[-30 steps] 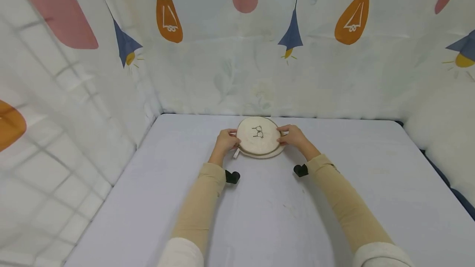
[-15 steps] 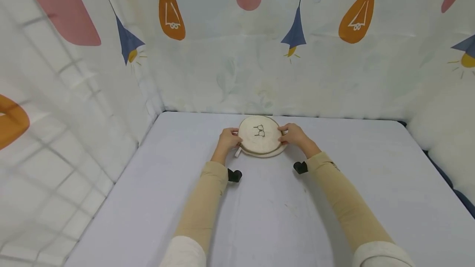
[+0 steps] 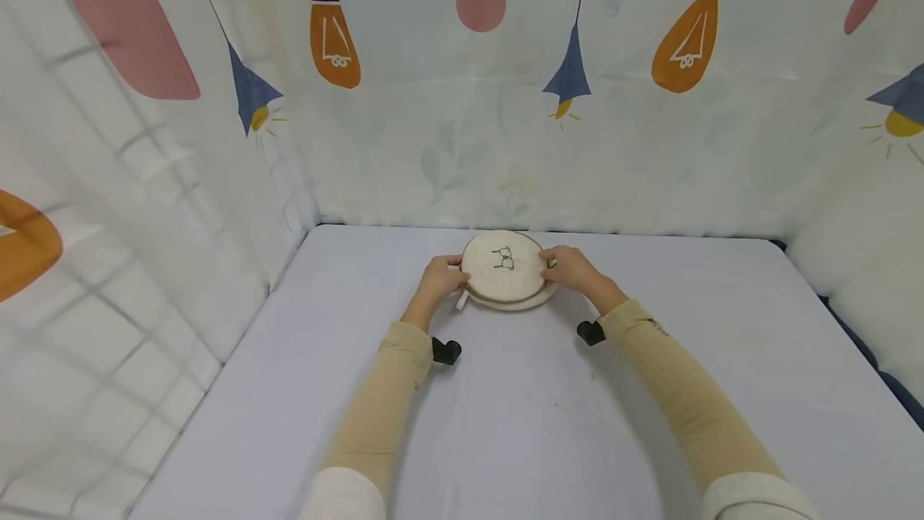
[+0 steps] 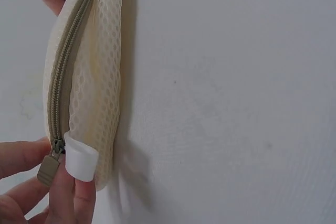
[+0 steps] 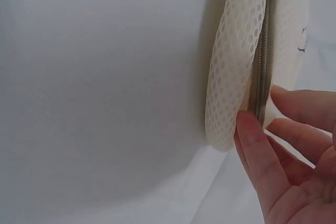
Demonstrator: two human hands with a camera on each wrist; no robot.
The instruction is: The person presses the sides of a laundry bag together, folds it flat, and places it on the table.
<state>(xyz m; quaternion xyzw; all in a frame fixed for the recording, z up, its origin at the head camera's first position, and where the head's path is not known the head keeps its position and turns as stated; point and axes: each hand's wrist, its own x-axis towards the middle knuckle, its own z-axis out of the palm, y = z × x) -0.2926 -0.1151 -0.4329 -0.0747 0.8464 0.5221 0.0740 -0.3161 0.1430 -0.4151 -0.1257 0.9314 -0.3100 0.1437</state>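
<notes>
A round cream mesh laundry bag (image 3: 503, 267) with a small dark line drawing on top lies at the far middle of the table. My left hand (image 3: 440, 279) pinches its left edge, fingers around the zipper's metal pull (image 4: 48, 169) and a white fabric loop (image 4: 81, 160). On the opposite side, my right hand (image 3: 572, 267) grips the rim between thumb and fingers. A grey-brown zipper (image 5: 264, 51) runs along the bag's side, and its teeth look joined where visible. Honeycomb mesh (image 4: 107, 72) forms the lower wall. The bag's underside is hidden.
The white-covered table (image 3: 520, 424) extends toward me and to both sides. A pale curtain (image 3: 462, 143) printed with lamps and bulbs hangs behind its far edge. Another curtain hangs along the left side.
</notes>
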